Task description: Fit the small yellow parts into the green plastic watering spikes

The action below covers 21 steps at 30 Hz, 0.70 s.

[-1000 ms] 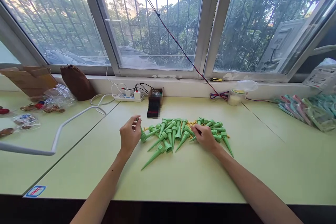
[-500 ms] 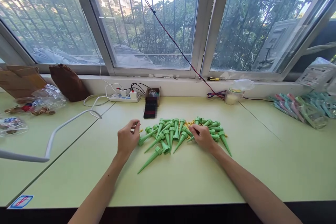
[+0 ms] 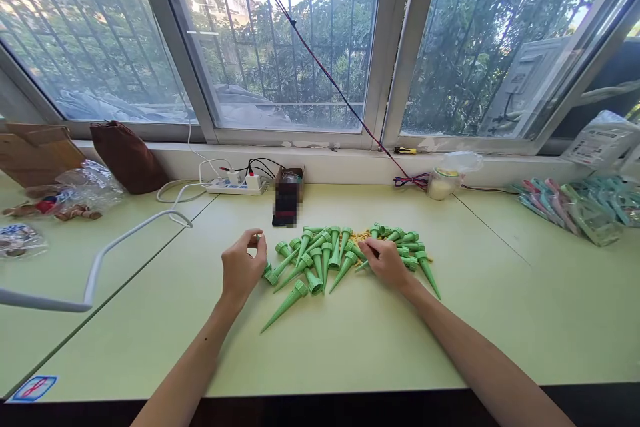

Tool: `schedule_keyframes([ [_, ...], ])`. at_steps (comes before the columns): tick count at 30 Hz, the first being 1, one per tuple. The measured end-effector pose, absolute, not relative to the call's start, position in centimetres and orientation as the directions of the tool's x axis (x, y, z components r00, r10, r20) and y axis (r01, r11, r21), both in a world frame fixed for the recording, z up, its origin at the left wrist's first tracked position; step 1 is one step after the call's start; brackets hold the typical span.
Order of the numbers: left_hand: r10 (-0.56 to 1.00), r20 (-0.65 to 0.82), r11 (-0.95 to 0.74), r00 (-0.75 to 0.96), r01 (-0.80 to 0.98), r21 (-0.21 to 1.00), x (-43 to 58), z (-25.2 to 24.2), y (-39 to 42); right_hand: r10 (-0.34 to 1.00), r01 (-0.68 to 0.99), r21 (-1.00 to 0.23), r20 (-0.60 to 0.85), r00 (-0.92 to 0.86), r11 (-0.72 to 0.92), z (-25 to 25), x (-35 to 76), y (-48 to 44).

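Green plastic plant watering spikes lie in a loose heap mid-table, with small yellow pieces among them at the back. My left hand is at the heap's left end, thumb and forefinger curled into a pinch; whatever is between the tips is too small to make out. Beside its palm lies a green spike with its capped end turned towards me. Over the right half of the heap, my right hand is closed at the yellow pieces, its fingertips partly hidden. One spike lies nearest me, in front of the heap.
A pixelated dark object stands behind the heap near a power strip. A white bent rod reaches in from the left. At the back right are a jar and bagged pastel items. A brown pouch leans at the sill.
My left hand has shifted very slightly left, its fingertips a little differently curled. The spike beside it has turned slightly. My right hand stays in nearly the same place.
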<state>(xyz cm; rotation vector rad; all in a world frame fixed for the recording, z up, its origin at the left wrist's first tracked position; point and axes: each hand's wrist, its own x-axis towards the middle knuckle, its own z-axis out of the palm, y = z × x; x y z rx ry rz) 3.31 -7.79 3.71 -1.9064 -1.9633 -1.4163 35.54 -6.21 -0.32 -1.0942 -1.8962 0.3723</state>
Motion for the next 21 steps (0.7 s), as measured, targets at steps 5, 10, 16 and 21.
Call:
schedule_keyframes([
  [5, 0.67, 0.719, -0.228, -0.186, 0.87, 0.438, 3.4, 4.0, -8.1, 0.809, 0.537, -0.625, 0.547, -0.215, 0.566, -0.4, 35.6, -6.2],
  [10, 0.478, 0.875, -0.319, -0.077, 0.913, 0.254, 4.1, 4.7, -9.0, 0.812, 0.549, -0.622, 0.544, -0.21, 0.558, -0.3, 35.5, -6.2],
  [16, 0.496, 0.867, -0.386, 0.056, 0.908, 0.162, 5.4, 4.0, -10.0, 0.807, 0.543, -0.62, 0.551, -0.214, 0.567, -0.2, 35.4, -6.3],
  [21, 0.775, 0.547, -0.435, 0.318, 0.896, 0.095, 6.3, 2.7, -10.0, 0.807, 0.542, -0.62, 0.551, -0.213, 0.567, -0.3, 35.4, -6.2],
])
